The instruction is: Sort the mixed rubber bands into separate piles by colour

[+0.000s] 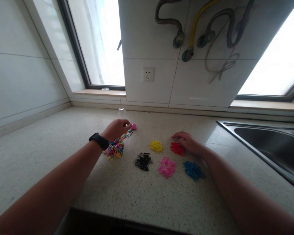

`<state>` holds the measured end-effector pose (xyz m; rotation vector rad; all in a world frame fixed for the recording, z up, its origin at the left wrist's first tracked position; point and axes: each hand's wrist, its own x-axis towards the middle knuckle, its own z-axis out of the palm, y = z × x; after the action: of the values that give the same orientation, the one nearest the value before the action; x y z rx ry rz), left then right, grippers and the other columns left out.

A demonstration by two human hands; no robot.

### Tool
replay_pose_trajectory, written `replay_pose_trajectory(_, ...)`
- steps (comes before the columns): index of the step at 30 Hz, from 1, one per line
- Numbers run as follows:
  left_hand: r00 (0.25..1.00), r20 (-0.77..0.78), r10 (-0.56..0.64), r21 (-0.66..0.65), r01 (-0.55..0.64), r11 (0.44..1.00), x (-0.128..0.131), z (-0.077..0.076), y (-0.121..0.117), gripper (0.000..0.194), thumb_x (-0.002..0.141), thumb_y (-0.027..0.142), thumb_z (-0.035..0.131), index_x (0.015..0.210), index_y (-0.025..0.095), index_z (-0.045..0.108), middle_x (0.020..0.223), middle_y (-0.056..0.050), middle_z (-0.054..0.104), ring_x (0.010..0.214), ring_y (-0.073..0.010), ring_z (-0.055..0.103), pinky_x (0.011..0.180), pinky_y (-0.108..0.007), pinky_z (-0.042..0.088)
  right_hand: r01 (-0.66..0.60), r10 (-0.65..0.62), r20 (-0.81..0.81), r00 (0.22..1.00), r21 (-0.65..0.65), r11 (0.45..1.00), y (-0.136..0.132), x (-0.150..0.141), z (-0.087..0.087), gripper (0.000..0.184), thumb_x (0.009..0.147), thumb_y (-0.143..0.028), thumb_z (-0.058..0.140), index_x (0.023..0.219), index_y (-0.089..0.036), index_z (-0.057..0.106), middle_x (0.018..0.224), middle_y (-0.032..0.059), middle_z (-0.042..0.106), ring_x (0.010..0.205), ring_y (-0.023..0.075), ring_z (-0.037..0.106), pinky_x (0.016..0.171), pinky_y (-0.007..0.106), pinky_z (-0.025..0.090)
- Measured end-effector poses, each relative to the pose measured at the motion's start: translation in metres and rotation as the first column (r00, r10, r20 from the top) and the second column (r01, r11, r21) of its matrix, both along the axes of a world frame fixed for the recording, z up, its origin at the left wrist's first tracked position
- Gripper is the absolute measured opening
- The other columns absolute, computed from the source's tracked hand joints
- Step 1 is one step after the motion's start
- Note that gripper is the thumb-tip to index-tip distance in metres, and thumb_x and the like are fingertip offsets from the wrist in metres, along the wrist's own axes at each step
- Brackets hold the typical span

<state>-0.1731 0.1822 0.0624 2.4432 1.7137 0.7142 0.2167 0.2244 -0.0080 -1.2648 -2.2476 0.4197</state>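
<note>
My left hand (pixel 118 126), with a black watch on its wrist, reaches over a mixed pile of small coloured rubber bands (pixel 114 149). Its thumb and fingers are pinched together; what they hold, if anything, is too small to make out. Just beyond the fingertips is a small pink object (pixel 134 126). My right hand (pixel 187 142) rests loosely on the counter, fingers stretched out, beside the red bands (pixel 177 148). Between the hands lie separate heaps of yellow bands (pixel 156 146), black bands (pixel 143 161) and pink bands (pixel 167 167). Blue bands (pixel 194 170) lie nearer me, by my right forearm.
A clear, rounded container (pixel 122 113) stands behind my left hand on the speckled counter (pixel 137 202). At the right is a metal sink (pixel 267 143). The tiled back wall carries a power socket (pixel 148 74) and several pipe fittings, with windows at both sides.
</note>
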Motion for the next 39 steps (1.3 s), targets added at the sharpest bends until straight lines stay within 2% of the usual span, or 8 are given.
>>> replay_pose_trajectory(3,0.991,-0.075,0.110,-0.043,-0.113,0.993,-0.022,-0.011,0.012,0.030,0.095,0.040,0.055,0.089,0.014,0.069,0.074,-0.005,0.065,0.066,-0.0132,0.058,0.065,-0.026,0.044,-0.007,0.007,0.010,1.000,0.010,1.000,-0.001,0.000,0.001,0.039,0.079,-0.009,0.047,0.105,-0.019,0.074,0.115,0.0111,0.068,0.112,0.0257,0.060,0.106,0.043,0.042)
replay_pose_trajectory(7,0.977,-0.181,0.115,-0.154,-0.143,0.978,-0.038,-0.023,0.018,0.029,0.096,0.041,0.058,0.105,0.014,0.064,0.098,-0.006,0.065,0.084,-0.0166,0.063,0.077,-0.036,0.054,-0.024,0.023,0.024,0.999,0.030,0.999,-0.001,0.000,0.001,0.040,0.078,-0.007,0.046,0.104,-0.019,0.075,0.115,0.0109,0.068,0.112,0.0251,0.060,0.107,0.042,0.041)
replay_pose_trajectory(14,0.960,-0.261,0.099,-0.250,-0.166,0.954,-0.048,-0.032,0.024,0.032,0.096,0.036,0.058,0.119,0.016,0.061,0.119,-0.010,0.061,0.100,-0.0214,0.062,0.085,-0.041,0.055,-0.022,0.021,0.033,0.999,0.023,1.000,-0.001,0.000,0.003,0.038,0.079,-0.008,0.048,0.103,-0.021,0.075,0.115,0.0102,0.068,0.113,0.0254,0.059,0.108,0.043,0.040)
replay_pose_trajectory(19,0.956,-0.272,0.108,-0.256,-0.180,0.950,-0.051,-0.033,0.028,0.033,0.096,0.036,0.058,0.122,0.016,0.059,0.122,-0.011,0.060,0.103,-0.0225,0.061,0.087,-0.043,0.054,-0.018,0.017,0.041,0.999,0.025,1.000,-0.001,-0.001,0.002,0.038,0.080,-0.009,0.048,0.104,-0.020,0.075,0.115,0.0112,0.068,0.113,0.0259,0.059,0.108,0.044,0.038)
replay_pose_trajectory(25,0.964,-0.239,0.113,-0.225,-0.168,0.960,-0.056,-0.031,0.030,0.032,0.096,0.037,0.058,0.120,0.015,0.060,0.119,-0.010,0.061,0.101,-0.0217,0.062,0.086,-0.042,0.054,-0.028,0.027,0.049,0.998,0.026,0.999,-0.001,0.000,0.002,0.034,0.084,-0.013,0.049,0.105,-0.019,0.075,0.115,0.0116,0.067,0.113,0.0256,0.059,0.108,0.044,0.038)
replay_pose_trajectory(28,0.973,-0.202,0.111,-0.198,-0.152,0.968,-0.056,-0.028,0.029,0.032,0.096,0.042,0.057,0.111,0.014,0.064,0.105,-0.008,0.065,0.090,-0.0187,0.063,0.081,-0.038,0.054,-0.032,0.030,0.042,0.999,0.031,0.999,-0.002,-0.001,0.003,0.032,0.086,-0.015,0.049,0.105,-0.020,0.074,0.114,0.0116,0.068,0.112,0.0253,0.059,0.107,0.044,0.039)
replay_pose_trajectory(33,0.990,-0.113,0.081,-0.191,-0.102,0.976,-0.054,-0.024,0.026,0.042,0.088,0.051,0.056,0.091,0.014,0.076,0.070,-0.005,0.066,0.064,-0.0129,0.055,0.059,-0.024,0.039,-0.004,0.004,0.020,1.000,0.024,1.000,-0.003,-0.002,0.004,0.027,0.091,-0.025,0.051,0.105,-0.022,0.074,0.112,0.0108,0.069,0.109,0.0258,0.061,0.105,0.045,0.041)
replay_pose_trajectory(39,0.998,-0.027,0.053,-0.217,-0.058,0.975,-0.053,-0.022,0.022,0.046,0.084,0.052,0.054,0.091,0.014,0.078,0.066,-0.004,0.067,0.060,-0.0122,0.050,0.056,-0.024,0.032,0.036,-0.036,0.004,0.999,0.018,0.999,0.001,-0.001,0.000,0.030,0.095,-0.034,0.050,0.108,-0.021,0.073,0.112,0.0120,0.070,0.108,0.0268,0.062,0.101,0.044,0.045)
